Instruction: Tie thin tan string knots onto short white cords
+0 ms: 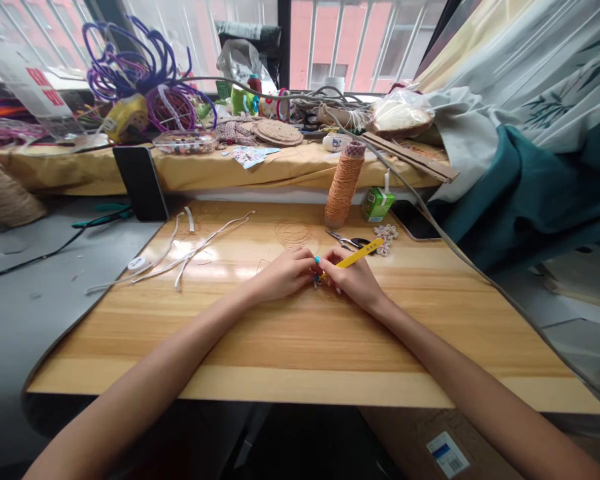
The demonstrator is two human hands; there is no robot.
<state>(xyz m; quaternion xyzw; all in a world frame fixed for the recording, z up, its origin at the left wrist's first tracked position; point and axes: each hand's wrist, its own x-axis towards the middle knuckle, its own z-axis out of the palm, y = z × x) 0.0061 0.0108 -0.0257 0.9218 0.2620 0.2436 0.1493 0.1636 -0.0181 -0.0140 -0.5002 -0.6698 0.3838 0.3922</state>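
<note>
Head view: a yellow tool (361, 258) is held in the right hand (354, 280) like a pencil. It is pinched between the thumb and the fingers, and its back end is tipped up and away. Its thin tip is pointed down at a small blue and white piece (317, 281), which is found between the two hands, low over the wooden table top (280, 347). The fingers of the left hand (291, 272) are curled and bunched together, and the small piece seems to be pinched at their tips. How each finger is placed cannot be told, as some are hidden.

The small piece is likely to be light, soft and bendy, so it could be twisted or pulled out of shape. It is best held by its edge, with a soft pinch. The yellow tool looks light, stiff and smooth, so it might slip or roll a bit. It is best gripped low, near the tip, with the long end rested on the hand. Past the right hand, scissors (364, 245) and a pile of small pale loops (386, 239) are seen, with a cone of orange string (345, 187) stood behind.
</note>
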